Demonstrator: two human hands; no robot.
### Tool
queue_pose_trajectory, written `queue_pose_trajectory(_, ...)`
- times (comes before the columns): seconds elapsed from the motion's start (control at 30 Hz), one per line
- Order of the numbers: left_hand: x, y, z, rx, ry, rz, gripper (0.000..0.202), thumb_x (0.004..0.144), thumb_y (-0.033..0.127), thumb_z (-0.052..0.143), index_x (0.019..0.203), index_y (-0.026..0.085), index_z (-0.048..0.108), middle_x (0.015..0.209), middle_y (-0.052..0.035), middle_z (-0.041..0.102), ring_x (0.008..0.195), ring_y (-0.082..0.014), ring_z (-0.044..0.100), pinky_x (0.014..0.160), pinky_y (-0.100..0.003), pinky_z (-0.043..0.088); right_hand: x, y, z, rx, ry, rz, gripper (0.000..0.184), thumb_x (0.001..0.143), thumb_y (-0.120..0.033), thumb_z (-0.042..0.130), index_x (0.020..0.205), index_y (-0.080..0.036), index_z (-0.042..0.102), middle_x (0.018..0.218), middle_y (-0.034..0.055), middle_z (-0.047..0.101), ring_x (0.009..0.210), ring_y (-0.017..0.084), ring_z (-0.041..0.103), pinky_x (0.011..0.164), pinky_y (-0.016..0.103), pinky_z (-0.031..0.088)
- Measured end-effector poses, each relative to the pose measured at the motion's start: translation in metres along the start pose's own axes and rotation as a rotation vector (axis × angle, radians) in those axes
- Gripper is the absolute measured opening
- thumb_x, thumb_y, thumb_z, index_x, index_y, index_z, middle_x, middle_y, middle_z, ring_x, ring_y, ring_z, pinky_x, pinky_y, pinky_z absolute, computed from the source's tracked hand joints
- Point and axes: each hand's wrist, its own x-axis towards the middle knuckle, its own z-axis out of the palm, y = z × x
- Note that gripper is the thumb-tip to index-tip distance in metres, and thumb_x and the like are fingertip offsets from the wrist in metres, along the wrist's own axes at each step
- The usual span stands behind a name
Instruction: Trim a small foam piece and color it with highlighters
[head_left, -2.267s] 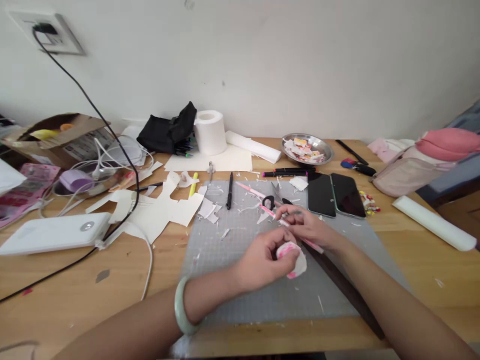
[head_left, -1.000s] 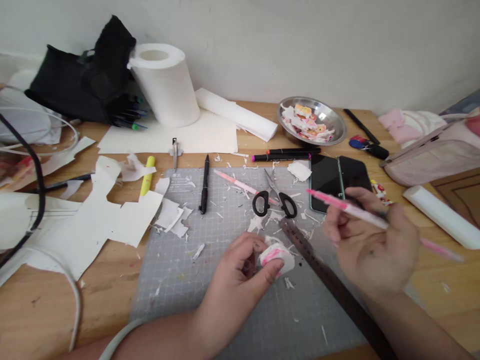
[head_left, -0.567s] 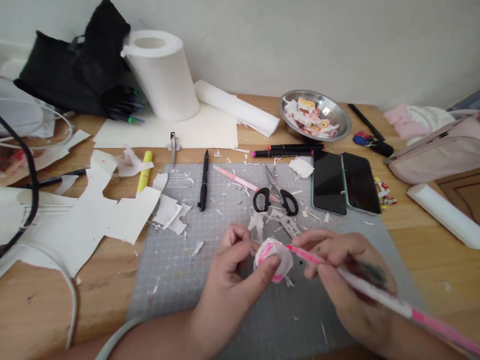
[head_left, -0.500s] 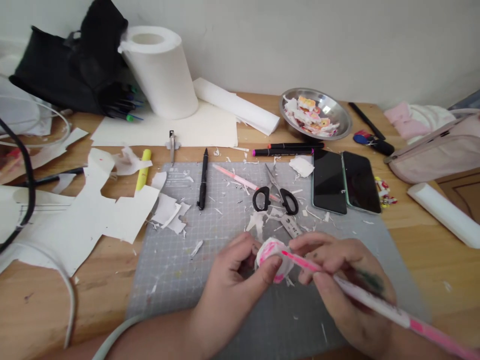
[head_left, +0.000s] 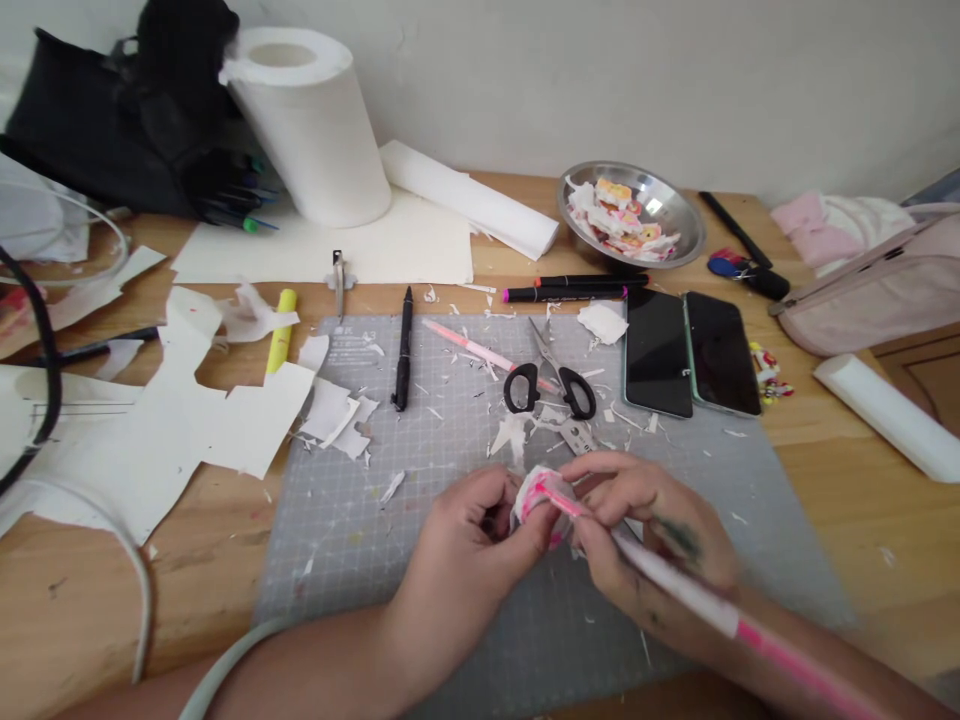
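Observation:
Between the thumb and fingers of my left hand (head_left: 480, 545) is a small crumpled white paper piece (head_left: 531, 492) with pink marks on it. My right hand (head_left: 652, 535) grips a pink marker (head_left: 679, 580), its long barrel slanting down to the lower right. The marker's pink tip rests on the upper part of the paper piece. Both hands are close together above the grey cutting mat (head_left: 345, 560). Just beyond them lie black-handled scissors (head_left: 551, 385) and a metal ruler (head_left: 577, 436). My left fingers partly hide the paper piece.
Paper scraps (head_left: 337, 415) litter the mat. Behind it stand a paper roll (head_left: 315, 140) and a metal bowl (head_left: 686, 225) of coloured paper pieces. Two phones (head_left: 724, 350) lie at the right. Cut white paper (head_left: 150, 430) and a cable (head_left: 142, 590) are at the left.
My right hand has moved left, bringing the marker tip from the paper piece's right side onto its upper pink area. The left hand keeps its hold. The camera view has shifted slightly.

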Motion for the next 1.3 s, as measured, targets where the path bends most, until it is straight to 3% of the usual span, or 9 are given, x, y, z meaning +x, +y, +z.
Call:
queue_pose_trajectory(0.27,-0.0001,-0.0032,-0.0006,-0.062,-0.001,-0.007,0.027,0.073,0.031,0.056,0.054,0.018,0.042,0.053,0.0061,0.035,0.05,-0.0079,0.032,0.045,-0.018,0.027,0.0024,-0.0008,0.001,0.044,-0.029,0.002,0.014,0.072,-0.016,0.06,0.065,-0.025,0.05,0.054,-0.0019,0.061,0.074,0.019,0.068,0.057,0.028,0.056)
queue_pose_trajectory(0.43,0.0005,-0.003,-0.0003,-0.021,0.0,-0.018,0.031,0.074,0.034,0.055,0.053,0.019,0.04,0.051,0.0057,0.036,0.049,-0.0078,0.031,0.044,-0.019,0.025,-0.0015,-0.0004,-0.0019,0.05,-0.046,0.148,0.013,0.075,-0.017,0.057,0.066,-0.024,0.051,0.06,-0.0007,0.063,0.073,0.017,0.067,0.058,0.029,0.055)
queue_pose_trajectory(0.57,0.0003,-0.0031,-0.0003,-0.051,0.001,-0.012,0.027,0.072,0.03,0.056,0.053,0.018,0.041,0.051,0.0063,0.034,0.049,-0.0076,0.03,0.044,-0.018,0.026,-0.0037,0.0005,-0.0017,0.061,-0.091,0.101,0.013,0.071,-0.017,0.061,0.066,-0.024,0.052,0.066,0.0003,0.064,0.08,0.018,0.066,0.062,0.031,0.055)
queue_pose_trajectory(0.7,-0.0003,-0.003,-0.001,-0.017,-0.004,-0.011,0.03,0.074,0.034,0.056,0.052,0.018,0.044,0.05,0.0057,0.037,0.048,-0.0078,0.031,0.043,-0.018,0.025,-0.0026,-0.0004,0.0009,0.089,-0.045,0.207,0.012,0.076,-0.019,0.057,0.066,-0.023,0.051,0.069,0.0018,0.064,0.074,0.016,0.066,0.057,0.027,0.054)
queue_pose_trajectory(0.83,-0.0007,-0.0031,-0.0016,-0.037,0.001,0.008,0.028,0.074,0.032,0.056,0.052,0.018,0.044,0.051,0.0057,0.037,0.049,-0.008,0.032,0.044,-0.018,0.027,-0.0023,0.0003,0.0029,0.088,-0.045,0.125,0.015,0.071,-0.017,0.06,0.064,-0.024,0.05,0.058,-0.0018,0.06,0.077,0.017,0.066,0.06,0.028,0.054)
queue_pose_trajectory(0.97,0.0002,-0.0037,-0.0014,-0.016,0.008,-0.003,0.03,0.074,0.033,0.057,0.052,0.018,0.042,0.05,0.0058,0.035,0.049,-0.0078,0.031,0.044,-0.018,0.026,-0.0034,0.0003,0.002,0.09,-0.045,0.227,0.012,0.074,-0.019,0.059,0.065,-0.024,0.052,0.067,0.0005,0.064,0.075,0.017,0.065,0.06,0.028,0.053)
queue_pose_trajectory(1.3,-0.0001,-0.0036,-0.0015,-0.022,0.018,0.007,0.03,0.073,0.031,0.058,0.052,0.018,0.041,0.05,0.0063,0.035,0.049,-0.0074,0.031,0.043,-0.017,0.026,-0.0019,0.0022,0.0038,0.096,-0.054,0.149,0.015,0.07,-0.019,0.062,0.064,-0.025,0.05,0.057,-0.0018,0.06,0.078,0.018,0.065,0.062,0.03,0.053)
